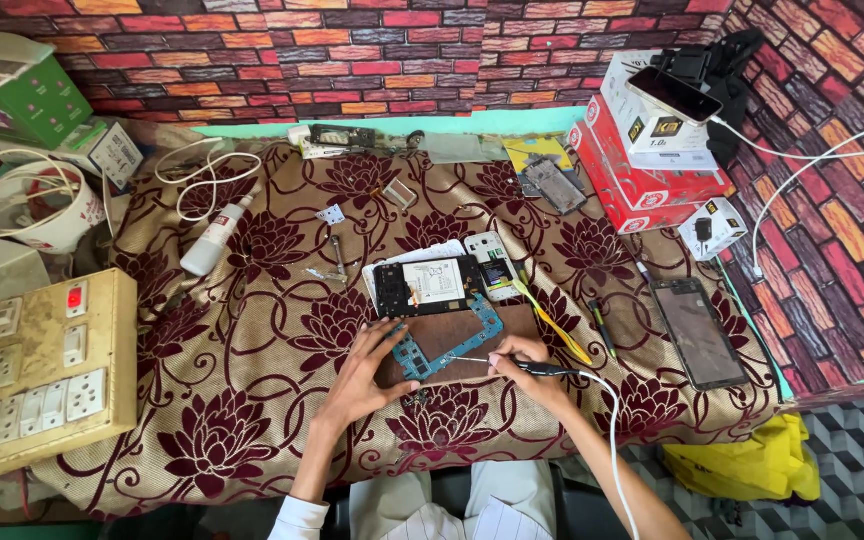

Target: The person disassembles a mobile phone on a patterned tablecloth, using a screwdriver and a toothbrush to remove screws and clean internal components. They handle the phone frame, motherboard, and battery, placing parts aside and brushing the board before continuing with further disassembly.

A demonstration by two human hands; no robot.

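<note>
A blue phone circuit board (444, 350) lies on a brown mat at the near middle of the table. My left hand (367, 372) rests on the board's left end with fingers spread, pinning it down. My right hand (526, 368) grips a thin black soldering iron (537, 368) whose metal tip points left onto the board; its white cord (614, 440) trails off the front edge. Just behind the board lies an opened black phone body (427, 285) with a white inner panel.
A floral cloth (252, 380) covers the table. A switchboard (37, 370) sits at left, a white bottle (214, 238) and tweezers (335, 262) at back left, red and white boxes (642, 150) at back right, a dark phone screen (697, 332) at right.
</note>
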